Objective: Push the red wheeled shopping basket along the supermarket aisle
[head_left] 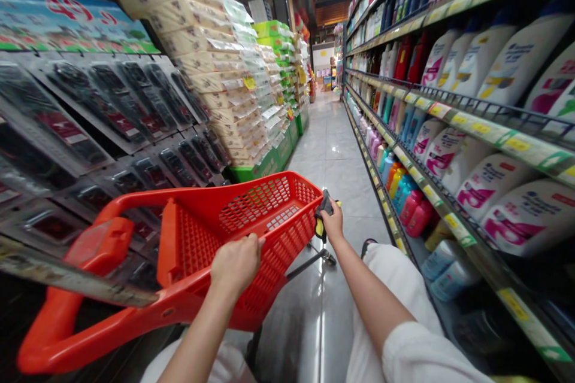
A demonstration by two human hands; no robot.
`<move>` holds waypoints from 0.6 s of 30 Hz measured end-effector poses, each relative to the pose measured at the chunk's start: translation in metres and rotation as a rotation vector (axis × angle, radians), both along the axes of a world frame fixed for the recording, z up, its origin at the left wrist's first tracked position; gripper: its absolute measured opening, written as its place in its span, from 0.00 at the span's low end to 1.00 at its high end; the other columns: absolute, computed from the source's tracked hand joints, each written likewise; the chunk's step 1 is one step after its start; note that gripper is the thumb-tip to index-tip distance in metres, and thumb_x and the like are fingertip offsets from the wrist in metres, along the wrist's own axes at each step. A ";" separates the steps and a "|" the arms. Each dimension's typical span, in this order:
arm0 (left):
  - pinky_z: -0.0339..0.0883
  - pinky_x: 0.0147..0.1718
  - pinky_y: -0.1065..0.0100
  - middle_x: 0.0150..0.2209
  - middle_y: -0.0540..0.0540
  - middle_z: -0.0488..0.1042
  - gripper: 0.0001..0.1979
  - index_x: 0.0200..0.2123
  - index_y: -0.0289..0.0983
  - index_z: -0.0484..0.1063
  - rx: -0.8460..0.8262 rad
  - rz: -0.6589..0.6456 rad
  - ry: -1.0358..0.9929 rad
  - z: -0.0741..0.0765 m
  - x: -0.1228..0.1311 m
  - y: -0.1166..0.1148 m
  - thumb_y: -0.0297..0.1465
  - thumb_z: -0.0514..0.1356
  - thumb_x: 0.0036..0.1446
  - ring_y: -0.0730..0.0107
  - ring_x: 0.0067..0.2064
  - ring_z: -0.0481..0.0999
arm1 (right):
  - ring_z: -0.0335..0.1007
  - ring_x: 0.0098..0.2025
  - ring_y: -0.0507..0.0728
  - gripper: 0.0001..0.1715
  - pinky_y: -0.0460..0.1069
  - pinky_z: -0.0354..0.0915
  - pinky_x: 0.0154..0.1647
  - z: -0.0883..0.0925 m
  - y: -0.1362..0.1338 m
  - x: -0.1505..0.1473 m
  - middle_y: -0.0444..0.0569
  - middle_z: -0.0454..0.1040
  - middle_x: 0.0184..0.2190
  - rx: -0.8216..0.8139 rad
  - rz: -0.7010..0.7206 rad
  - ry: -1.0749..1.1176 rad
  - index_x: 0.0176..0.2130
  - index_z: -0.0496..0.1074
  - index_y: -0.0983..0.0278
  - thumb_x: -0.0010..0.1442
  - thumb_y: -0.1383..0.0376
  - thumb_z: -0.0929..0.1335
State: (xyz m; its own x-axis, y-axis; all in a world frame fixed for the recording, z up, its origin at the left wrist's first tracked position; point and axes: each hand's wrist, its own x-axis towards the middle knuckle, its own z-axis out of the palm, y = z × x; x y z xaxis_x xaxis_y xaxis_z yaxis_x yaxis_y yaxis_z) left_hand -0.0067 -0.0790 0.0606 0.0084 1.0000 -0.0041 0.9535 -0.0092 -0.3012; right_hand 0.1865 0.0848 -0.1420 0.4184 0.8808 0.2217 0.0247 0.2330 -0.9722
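A red plastic shopping cart (278, 251) stands at an angle in front of me, and no goods show in its basket. My left hand (237, 264) is closed over the near side rim of the basket. At the basket's far right corner, my right hand (332, 221) is closed around a dark grey and yellow cloth (321, 224). The cloth lies against the outside of that corner. The fingertips of my right hand are partly hidden behind it. Below the corner, a caster wheel (329, 258) rests on the floor.
Shelves (476, 111) of shampoo bottles (516, 215) run along the right. Blister-packed goods (112, 96) hang at the left, close to the cart handle. Beyond them rise stacked tissue packs (215, 72) on green bases. A tiled aisle (326, 137) leads ahead between the two sides.
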 end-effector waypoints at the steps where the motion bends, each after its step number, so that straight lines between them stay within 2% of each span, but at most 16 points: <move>1: 0.67 0.34 0.60 0.35 0.34 0.78 0.24 0.40 0.32 0.71 -0.001 -0.003 0.009 0.000 0.000 0.000 0.35 0.38 0.66 0.51 0.38 0.79 | 0.70 0.43 0.58 0.30 0.51 0.65 0.46 -0.007 -0.004 -0.001 0.50 0.76 0.42 -0.038 0.026 -0.001 0.49 0.73 0.64 0.45 0.64 0.64; 3: 0.67 0.34 0.60 0.35 0.34 0.78 0.24 0.40 0.32 0.71 0.001 -0.011 0.023 0.000 0.000 0.000 0.36 0.38 0.66 0.51 0.38 0.79 | 0.71 0.36 0.58 0.25 0.50 0.66 0.40 -0.021 -0.013 -0.002 0.48 0.77 0.34 -0.128 0.076 0.009 0.41 0.76 0.65 0.43 0.64 0.64; 5: 0.67 0.34 0.59 0.35 0.34 0.78 0.24 0.39 0.32 0.71 0.001 -0.011 0.022 0.000 0.001 0.001 0.36 0.37 0.66 0.51 0.38 0.79 | 0.70 0.33 0.58 0.22 0.50 0.66 0.35 -0.027 -0.017 -0.002 0.46 0.77 0.29 -0.176 0.116 0.023 0.37 0.77 0.66 0.42 0.64 0.63; 7: 0.66 0.34 0.59 0.35 0.34 0.78 0.24 0.39 0.32 0.71 -0.009 0.002 0.014 0.000 0.001 0.001 0.37 0.38 0.66 0.51 0.38 0.79 | 0.71 0.33 0.57 0.24 0.49 0.66 0.35 -0.024 -0.014 0.000 0.46 0.77 0.31 -0.150 0.120 0.047 0.39 0.77 0.66 0.42 0.64 0.62; 11: 0.66 0.34 0.60 0.36 0.33 0.78 0.25 0.41 0.32 0.71 -0.012 0.013 0.002 0.001 0.001 0.002 0.37 0.38 0.66 0.51 0.39 0.79 | 0.70 0.41 0.57 0.31 0.51 0.65 0.44 -0.014 -0.009 0.004 0.47 0.77 0.41 -0.017 0.081 0.041 0.47 0.75 0.64 0.43 0.65 0.63; 13: 0.66 0.34 0.60 0.35 0.34 0.78 0.24 0.41 0.32 0.71 -0.012 0.011 0.014 0.001 0.001 0.002 0.37 0.38 0.66 0.51 0.39 0.79 | 0.70 0.39 0.57 0.30 0.51 0.66 0.43 -0.019 -0.014 0.005 0.46 0.77 0.38 -0.032 0.103 0.017 0.46 0.75 0.63 0.42 0.65 0.64; 16: 0.67 0.33 0.61 0.35 0.34 0.78 0.24 0.40 0.33 0.71 -0.007 0.005 0.042 0.000 0.002 0.002 0.37 0.37 0.66 0.51 0.38 0.79 | 0.69 0.32 0.57 0.23 0.50 0.66 0.36 -0.029 -0.022 0.004 0.44 0.77 0.28 -0.115 0.167 0.035 0.38 0.77 0.64 0.41 0.66 0.64; 18: 0.67 0.33 0.61 0.35 0.35 0.78 0.25 0.39 0.33 0.71 0.006 0.000 0.054 -0.001 0.002 0.001 0.37 0.37 0.66 0.52 0.38 0.79 | 0.70 0.31 0.57 0.21 0.49 0.66 0.33 -0.027 -0.022 0.001 0.44 0.76 0.27 -0.140 0.164 0.057 0.37 0.77 0.65 0.42 0.65 0.64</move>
State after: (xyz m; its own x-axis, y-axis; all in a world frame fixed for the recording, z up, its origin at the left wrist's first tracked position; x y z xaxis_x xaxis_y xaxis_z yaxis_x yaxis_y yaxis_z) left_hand -0.0047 -0.0779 0.0596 0.0083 1.0000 0.0018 0.9359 -0.0072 -0.3521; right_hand 0.1875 0.0625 -0.1693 0.2749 0.9587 0.0722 -0.0585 0.0917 -0.9941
